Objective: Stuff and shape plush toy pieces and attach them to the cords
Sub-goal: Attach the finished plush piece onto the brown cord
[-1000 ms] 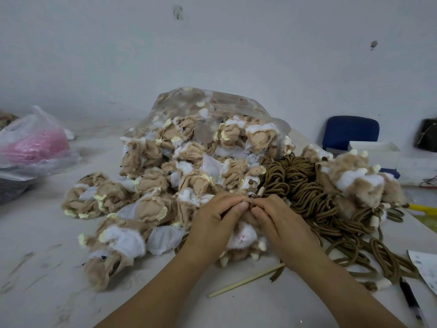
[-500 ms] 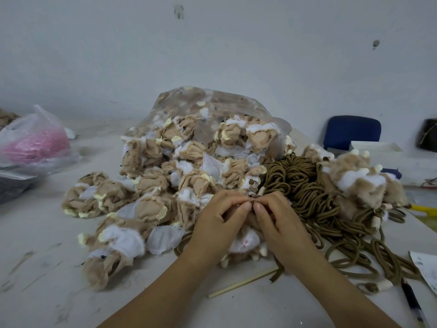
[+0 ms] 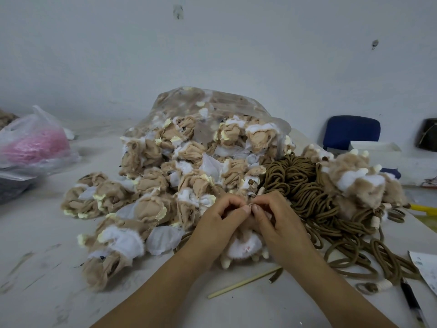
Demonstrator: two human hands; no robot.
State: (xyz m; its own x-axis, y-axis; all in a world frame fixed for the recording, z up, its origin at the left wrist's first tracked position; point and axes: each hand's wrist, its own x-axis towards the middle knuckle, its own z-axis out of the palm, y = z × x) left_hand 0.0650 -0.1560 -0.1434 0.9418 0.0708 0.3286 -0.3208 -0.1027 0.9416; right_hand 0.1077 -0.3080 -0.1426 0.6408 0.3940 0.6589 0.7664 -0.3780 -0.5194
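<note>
plush toy piece (image 3: 243, 247) beneath both palms, left hand (image 3: 218, 224) and right hand (image 3: 277, 227) pinching its top

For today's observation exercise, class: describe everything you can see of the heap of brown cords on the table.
The heap of brown cords is a tangle of round olive-brown loops on the white table. Some ends carry pale wrapped tips. It lies between the unstuffed plush pieces and the fluffy toys; the right hand overlaps its left edge in view.
</note>
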